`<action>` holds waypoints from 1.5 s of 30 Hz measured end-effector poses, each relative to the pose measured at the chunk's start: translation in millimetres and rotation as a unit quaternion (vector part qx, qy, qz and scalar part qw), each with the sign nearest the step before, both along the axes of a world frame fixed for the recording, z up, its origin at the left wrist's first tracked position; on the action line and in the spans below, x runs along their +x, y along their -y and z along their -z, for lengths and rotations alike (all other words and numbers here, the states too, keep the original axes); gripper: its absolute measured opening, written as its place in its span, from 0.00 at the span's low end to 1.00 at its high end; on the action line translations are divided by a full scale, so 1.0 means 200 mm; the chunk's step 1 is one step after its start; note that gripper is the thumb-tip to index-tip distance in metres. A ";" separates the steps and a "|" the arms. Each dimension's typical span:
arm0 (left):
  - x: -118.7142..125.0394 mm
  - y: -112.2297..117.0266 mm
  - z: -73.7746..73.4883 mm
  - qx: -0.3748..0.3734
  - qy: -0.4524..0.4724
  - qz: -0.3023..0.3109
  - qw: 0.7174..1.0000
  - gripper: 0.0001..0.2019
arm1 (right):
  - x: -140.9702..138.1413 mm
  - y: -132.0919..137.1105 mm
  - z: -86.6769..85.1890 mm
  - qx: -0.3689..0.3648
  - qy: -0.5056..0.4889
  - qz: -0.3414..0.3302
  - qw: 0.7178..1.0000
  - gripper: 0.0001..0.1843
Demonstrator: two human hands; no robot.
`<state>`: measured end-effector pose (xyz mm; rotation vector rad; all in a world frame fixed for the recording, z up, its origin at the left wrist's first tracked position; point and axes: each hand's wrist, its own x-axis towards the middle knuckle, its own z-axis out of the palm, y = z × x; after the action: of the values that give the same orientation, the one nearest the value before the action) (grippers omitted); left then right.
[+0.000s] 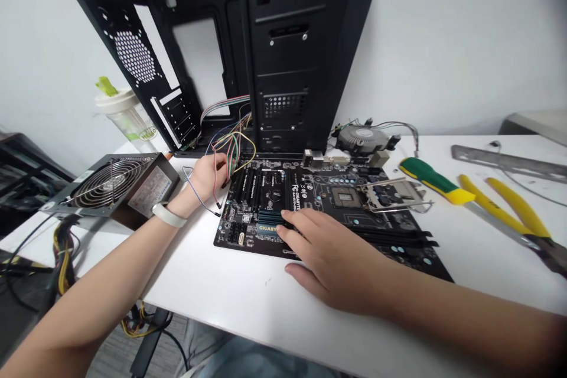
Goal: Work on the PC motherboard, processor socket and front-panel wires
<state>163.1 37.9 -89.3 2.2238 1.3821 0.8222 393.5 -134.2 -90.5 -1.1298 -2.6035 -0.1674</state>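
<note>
A black motherboard (305,242) lies flat on the white table, its CPU socket (345,196) bare and the socket's metal bracket raised. My left hand (207,176) is at the board's far left corner, fingers curled round a bundle of thin coloured wires (234,150) that come out of the computer case. One blue wire with a small black plug (217,214) hangs loose beside the wrist. My right hand (328,248) lies over the board's near edge, fingers stretched out and fingertips touching the blue GIGABYTE heatsink (267,228).
The open black computer case (301,71) stands behind the board. To the left are a power supply (115,186) and a lidded bottle (128,115). A CPU cooler (365,137), a green-yellow screwdriver (432,177), yellow-handled pliers (509,207) and a metal plate (505,160) lie to the right.
</note>
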 end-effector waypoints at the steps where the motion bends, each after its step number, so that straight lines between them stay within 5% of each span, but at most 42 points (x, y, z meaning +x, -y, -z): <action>1: 0.00 0.01 0.00 0.001 0.000 -0.007 1.000 0.14 | 0.00 0.00 0.00 0.002 -0.003 -0.001 1.000 0.21; 8: 0.02 0.03 -0.01 0.017 -0.030 -0.044 0.998 0.14 | 0.01 -0.01 0.02 0.000 -0.020 -0.008 1.000 0.21; 16: 0.02 0.06 -0.03 0.041 -0.073 -0.036 0.996 0.11 | 0.04 -0.04 -0.05 -0.144 -0.139 0.021 0.980 0.16; 21: 0.00 0.06 -0.02 0.048 -0.088 -0.014 0.995 0.12 | 0.08 -0.20 -0.17 -0.146 -0.286 0.113 0.940 0.11; 26: -0.02 0.06 -0.03 0.056 -0.095 0.010 0.994 0.11 | -0.03 -0.45 -0.25 -0.098 -0.172 0.190 0.962 0.13; 34: -0.06 0.03 -0.02 0.038 -0.106 0.033 0.993 0.10 | -0.24 -0.72 -0.16 -0.108 -0.105 0.212 0.966 0.14; 45: -0.04 0.02 -0.02 -0.003 -0.131 0.029 0.991 0.13 | -0.41 -0.85 -0.07 -0.148 -0.182 0.252 0.939 0.13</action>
<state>155.2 33.1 -84.7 2.4238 1.4215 0.5193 311.1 35.4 -77.2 -1.7314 -2.0151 0.3113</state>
